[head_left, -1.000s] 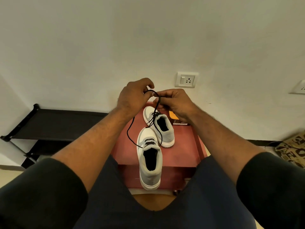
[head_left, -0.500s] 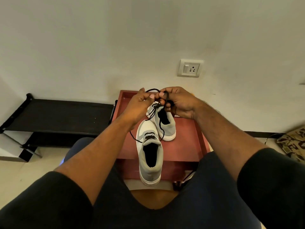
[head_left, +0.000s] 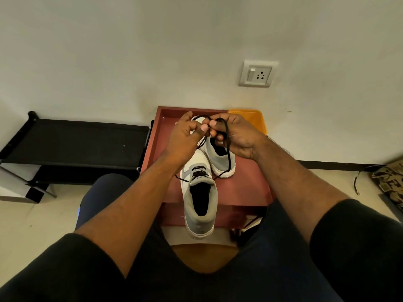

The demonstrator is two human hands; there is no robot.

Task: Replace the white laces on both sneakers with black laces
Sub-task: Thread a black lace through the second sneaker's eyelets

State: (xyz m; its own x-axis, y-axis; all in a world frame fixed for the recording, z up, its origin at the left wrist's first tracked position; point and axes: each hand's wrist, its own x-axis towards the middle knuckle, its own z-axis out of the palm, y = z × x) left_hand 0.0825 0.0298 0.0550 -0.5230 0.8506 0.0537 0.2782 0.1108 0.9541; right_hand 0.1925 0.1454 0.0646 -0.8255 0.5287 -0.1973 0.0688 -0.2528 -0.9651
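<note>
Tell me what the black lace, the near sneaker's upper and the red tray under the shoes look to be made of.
Black lace: thin round cord, likely woven fabric; it hangs limp and loops freely between left hand and right hand.
Near sneaker: grey matte panels, probably suede or textile, over a smooth white sole that looks like rubber.
Red tray: smooth, even colour, raised rim; painted wood or plastic, unclear which.
</note>
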